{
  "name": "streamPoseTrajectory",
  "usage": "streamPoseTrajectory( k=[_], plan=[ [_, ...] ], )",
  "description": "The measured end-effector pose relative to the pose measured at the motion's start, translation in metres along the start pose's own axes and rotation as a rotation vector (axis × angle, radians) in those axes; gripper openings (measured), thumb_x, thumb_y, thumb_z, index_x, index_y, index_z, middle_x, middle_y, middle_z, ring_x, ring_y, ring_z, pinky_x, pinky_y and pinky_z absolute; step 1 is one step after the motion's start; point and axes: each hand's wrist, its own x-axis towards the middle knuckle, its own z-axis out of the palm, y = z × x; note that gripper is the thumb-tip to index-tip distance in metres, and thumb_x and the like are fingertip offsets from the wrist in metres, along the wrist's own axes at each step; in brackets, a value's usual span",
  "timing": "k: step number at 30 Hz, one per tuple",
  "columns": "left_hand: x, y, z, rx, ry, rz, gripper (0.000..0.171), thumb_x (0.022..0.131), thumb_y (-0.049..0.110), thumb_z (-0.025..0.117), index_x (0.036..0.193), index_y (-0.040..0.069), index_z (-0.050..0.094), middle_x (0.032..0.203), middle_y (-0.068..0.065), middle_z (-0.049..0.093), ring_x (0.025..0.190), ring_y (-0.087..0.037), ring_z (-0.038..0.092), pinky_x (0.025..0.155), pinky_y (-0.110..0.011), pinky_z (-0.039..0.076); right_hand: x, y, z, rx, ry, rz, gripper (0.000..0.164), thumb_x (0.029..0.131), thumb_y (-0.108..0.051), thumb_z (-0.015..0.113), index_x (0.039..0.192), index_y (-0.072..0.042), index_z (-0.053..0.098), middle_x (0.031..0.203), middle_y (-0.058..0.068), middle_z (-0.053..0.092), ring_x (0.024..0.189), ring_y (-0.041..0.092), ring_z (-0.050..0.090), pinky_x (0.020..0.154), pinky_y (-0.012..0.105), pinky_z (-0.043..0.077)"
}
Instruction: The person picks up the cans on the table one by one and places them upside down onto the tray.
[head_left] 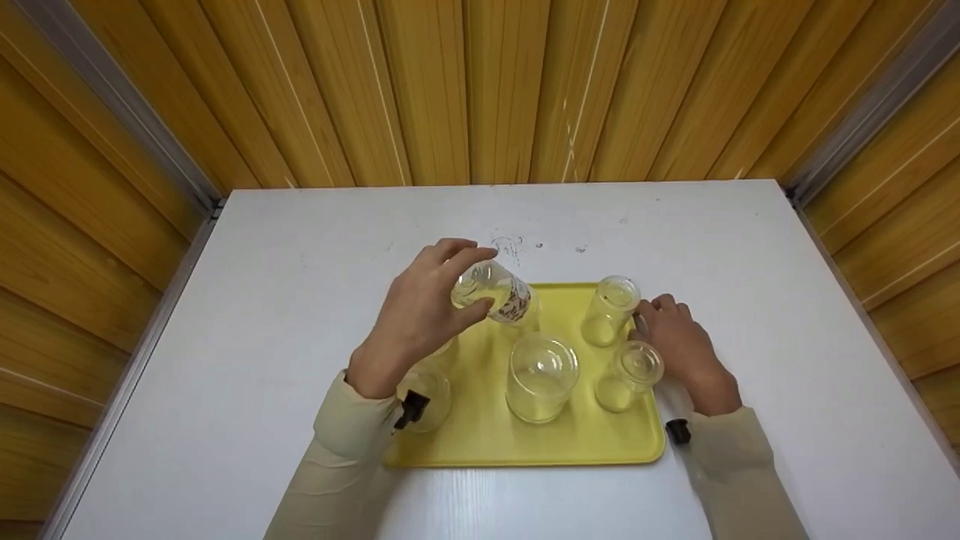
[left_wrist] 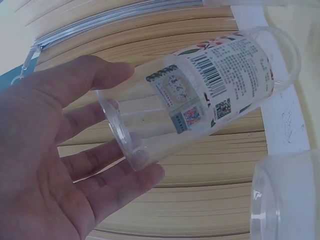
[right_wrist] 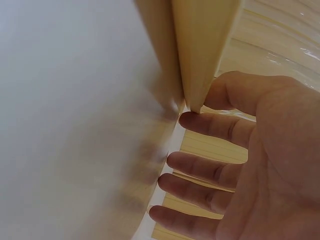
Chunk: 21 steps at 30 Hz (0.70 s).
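My left hand (head_left: 420, 311) grips a clear jar (head_left: 491, 291) by one end, fingers on its far side and thumb on the near side. The jar is tilted over the back of a yellow tray (head_left: 480, 451). In the left wrist view a printed label (left_wrist: 230, 72) with a barcode wraps its far half. At the tray's right edge is my right hand (head_left: 681, 346). The right wrist view shows its thumb and index finger pinching the tray's rim (right_wrist: 205, 55), the other fingers spread below.
A wide clear jar (head_left: 541, 382) stands mid-tray. Two narrower ones, a back jar (head_left: 611, 311) and a front jar (head_left: 628, 376), stand along the right side. More clear glassware (head_left: 435, 405) is partly hidden under my left wrist. Wood-look panels (head_left: 495, 90) border the white table (head_left: 247, 337).
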Motion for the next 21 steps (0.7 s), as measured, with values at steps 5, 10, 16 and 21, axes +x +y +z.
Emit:
streamPoseTrajectory(
  k=[5, 10, 16, 21],
  plan=[
    [0.01, 0.0, -0.002, 0.02, -0.086, 0.005, 0.053, 0.088, 0.017, 0.087, 0.138, 0.013, 0.07, 0.137, -0.011, 0.065, 0.121, -0.034, 0.062, 0.09, -0.049, 0.057, 0.001, 0.0, 0.001, -0.008, 0.01, -0.001, 0.04, 0.107, -0.021, 0.057, 0.135, 0.006, 0.06, 0.133, 0.035, 0.051, 0.122, 0.056, 0.05, 0.085, 0.07, 0.052],
    [0.024, 0.004, 0.001, 0.052, -0.189, 0.014, 0.053, 0.088, 0.018, 0.086, 0.138, 0.014, 0.07, 0.136, -0.01, 0.065, 0.123, -0.032, 0.061, 0.092, -0.048, 0.058, 0.001, 0.001, 0.002, -0.001, 0.015, 0.0, 0.039, 0.107, -0.021, 0.057, 0.135, 0.006, 0.06, 0.132, 0.035, 0.051, 0.12, 0.056, 0.051, 0.083, 0.069, 0.052],
    [0.038, 0.007, 0.009, 0.097, -0.272, 0.044, 0.053, 0.087, 0.015, 0.085, 0.138, 0.013, 0.07, 0.138, -0.012, 0.065, 0.122, -0.034, 0.062, 0.087, -0.052, 0.06, -0.001, -0.002, 0.001, -0.009, 0.012, -0.009, 0.04, 0.107, -0.02, 0.058, 0.138, 0.006, 0.059, 0.133, 0.035, 0.05, 0.121, 0.057, 0.05, 0.083, 0.07, 0.052],
    [0.045, 0.007, 0.013, 0.115, -0.316, 0.054, 0.053, 0.087, 0.013, 0.085, 0.138, 0.013, 0.071, 0.14, -0.012, 0.064, 0.123, -0.035, 0.061, 0.086, -0.053, 0.06, -0.002, -0.002, 0.0, -0.008, 0.026, -0.019, 0.042, 0.107, -0.019, 0.059, 0.142, 0.004, 0.057, 0.13, 0.035, 0.051, 0.119, 0.057, 0.051, 0.081, 0.071, 0.052]
  ],
)
